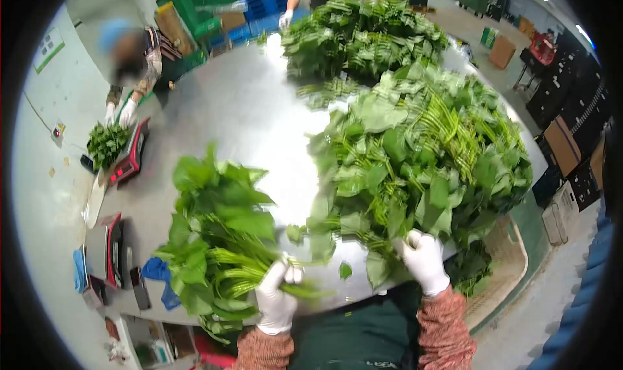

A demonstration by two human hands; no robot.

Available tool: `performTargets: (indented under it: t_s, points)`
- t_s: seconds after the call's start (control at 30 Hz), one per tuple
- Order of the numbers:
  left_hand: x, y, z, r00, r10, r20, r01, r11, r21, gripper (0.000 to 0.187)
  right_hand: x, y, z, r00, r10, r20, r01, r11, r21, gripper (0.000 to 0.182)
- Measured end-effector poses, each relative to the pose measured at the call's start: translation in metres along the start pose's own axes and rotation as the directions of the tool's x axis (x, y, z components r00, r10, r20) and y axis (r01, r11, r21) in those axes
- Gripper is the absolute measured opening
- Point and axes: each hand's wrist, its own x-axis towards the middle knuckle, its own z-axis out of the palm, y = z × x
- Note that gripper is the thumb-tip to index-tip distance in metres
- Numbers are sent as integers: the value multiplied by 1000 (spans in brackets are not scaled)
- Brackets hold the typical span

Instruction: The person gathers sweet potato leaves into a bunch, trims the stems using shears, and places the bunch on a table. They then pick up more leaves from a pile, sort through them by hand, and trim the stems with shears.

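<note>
Leafy green stems (237, 272) are gathered in the closed white-gloved left hand (276, 298), while light pinching seems needed from the white-gloved right hand (425, 264), its closure unclear, at the green leafy heap (428, 156).

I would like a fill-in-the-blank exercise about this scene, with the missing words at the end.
The left hand grips a bunch of greens by the ____.
The right hand wears a glove coloured ____.
In the picture, the blue cloth lies to the ____ of this bunch.

Missing words: stems; white; left.
</note>
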Motion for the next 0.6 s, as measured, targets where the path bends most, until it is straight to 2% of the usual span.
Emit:
performTargets:
  t_s: [0.07, 0.1, 0.13, 0.2, 0.23, 0.27, 0.33, 0.4, 0.43, 0.47, 0.5, 0.6]
  points:
    - [0, -5, 1, 999, -37, -22, 37, 999, 20, 6, -1, -13, -9, 999, 47, 10, -48, 993, 109, 40]
    - [-1, -6, 7, 999, -28, -33, 29, 999, 25, 6, -6, -19, -11, 998, -19, -59, 19, 1000, -9, 48]
    - [1, -10, 1, 999, -42, -2, 42, 999, -14, 5, -8, -7, -3, 963, -223, -153, 169, 937, -304, 59]
    - [-1, -11, 5, 998, -60, 0, 60, 998, -15, 5, -21, -37, -28, 929, -305, -211, 193, 884, -426, 60]
    - [-1, -13, 8, 998, -58, 2, 58, 998, 14, 5, -25, -45, -33, 871, -380, -311, 270, 900, -343, 48]
    - [-4, -15, 10, 998, -60, -4, 60, 997, 46, 5, -29, -52, -34, 833, -441, -333, 365, 891, -269, 41]
    - [-11, -21, 12, 995, -95, -26, 97, 991, 89, 7, -37, -75, -31, 779, -578, -244, 577, 813, -85, 33]
    - [-15, -22, 14, 988, -149, 43, 148, 989, 25, 7, -44, -86, -10, 771, -635, -55, 637, 769, 56, 27]
    - [-15, -20, 13, 987, -157, 25, 154, 984, 87, 8, -49, -84, 0, 773, -634, -18, 634, 773, 4, 22]
    - [-15, -18, 10, 987, -161, 4, 158, 976, 149, 9, -49, -81, 10, 763, -637, -115, 643, 765, 34, 15]
    - [-16, -17, 8, 986, -166, -23, 167, 963, 210, 10, -51, -82, 10, 775, -626, -90, 632, 772, 68, 13]
    - [-16, -10, 11, 986, -80, 143, 36, 957, 287, 13, -55, -83, 17, 783, -621, -34, 619, 772, 143, 8]
